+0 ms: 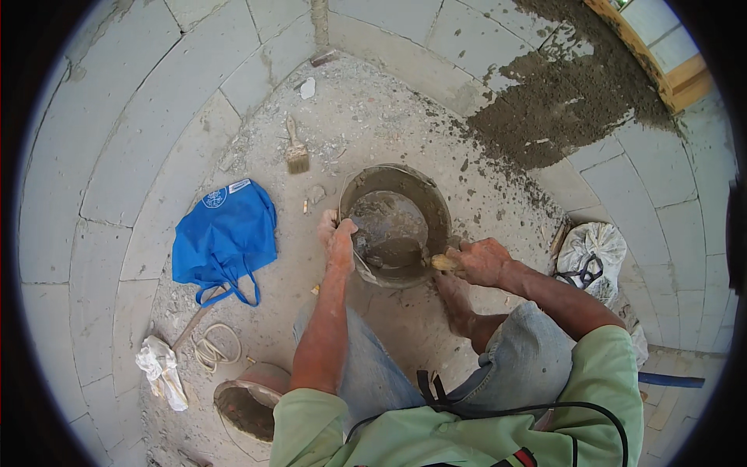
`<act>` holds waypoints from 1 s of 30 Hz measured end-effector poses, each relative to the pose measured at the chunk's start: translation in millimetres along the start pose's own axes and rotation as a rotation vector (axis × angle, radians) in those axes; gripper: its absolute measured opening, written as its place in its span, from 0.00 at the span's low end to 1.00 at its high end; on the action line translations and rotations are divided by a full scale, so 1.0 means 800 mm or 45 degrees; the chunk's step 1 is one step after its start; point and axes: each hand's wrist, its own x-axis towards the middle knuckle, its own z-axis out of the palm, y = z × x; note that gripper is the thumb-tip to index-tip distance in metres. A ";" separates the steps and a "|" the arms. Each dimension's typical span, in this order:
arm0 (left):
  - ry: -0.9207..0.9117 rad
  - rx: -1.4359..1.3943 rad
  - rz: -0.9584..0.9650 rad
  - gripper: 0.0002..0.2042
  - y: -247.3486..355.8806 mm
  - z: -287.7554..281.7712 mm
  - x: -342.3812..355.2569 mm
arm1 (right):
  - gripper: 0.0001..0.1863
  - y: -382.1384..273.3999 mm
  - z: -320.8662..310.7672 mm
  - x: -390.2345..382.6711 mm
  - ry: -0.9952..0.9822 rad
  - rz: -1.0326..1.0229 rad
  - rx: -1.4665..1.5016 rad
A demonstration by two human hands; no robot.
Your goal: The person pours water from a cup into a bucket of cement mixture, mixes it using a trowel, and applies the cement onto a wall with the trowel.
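A: What is the left hand (pixel 338 243) doing?

B: It is grasping the near-left rim of the bucket (pixel 440 208), which is standing on the dusty floor (pixel 373 101) in front of the person's knees. Some fingers are curling out of sight down the outer side.

A: And the right hand (pixel 484 263)?

B: That one is closing around a wooden handle (pixel 445 263) at the bucket's right-hand edge. The working end is disappearing past the rim, so I can't tell which tool it is; perhaps a trowel.

A: What is filling the bucket?

B: Wet grey mortar (pixel 387 218) is lying inside; its depth isn't showing.

A: Is anything getting cut off?

B: A second bucket (pixel 272 375), pinkish, is sitting at lower left, the left arm and sleeve covering part of it. A bare foot (pixel 457 305) is showing below the right hand, the bent knee hiding some of that leg.

A: And farther out?

B: A brush (pixel 296 156) is lying beyond the bucket, a blue bag (pixel 226 233) is slumping to its left, and dark mortar is coating the wall (pixel 630 171) at upper right, running up toward a wooden frame (pixel 689 82) that the lens edge is cropping.
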 end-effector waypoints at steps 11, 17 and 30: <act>-0.021 -0.074 0.003 0.08 -0.003 0.003 0.001 | 0.16 0.055 -0.012 0.010 -0.267 -0.048 0.970; 0.010 -0.065 -0.001 0.08 -0.012 -0.002 0.006 | 0.15 0.064 -0.009 -0.034 -0.418 0.115 1.621; 0.012 -0.089 -0.010 0.09 -0.010 0.003 0.004 | 0.19 0.086 0.021 -0.113 0.129 0.496 1.921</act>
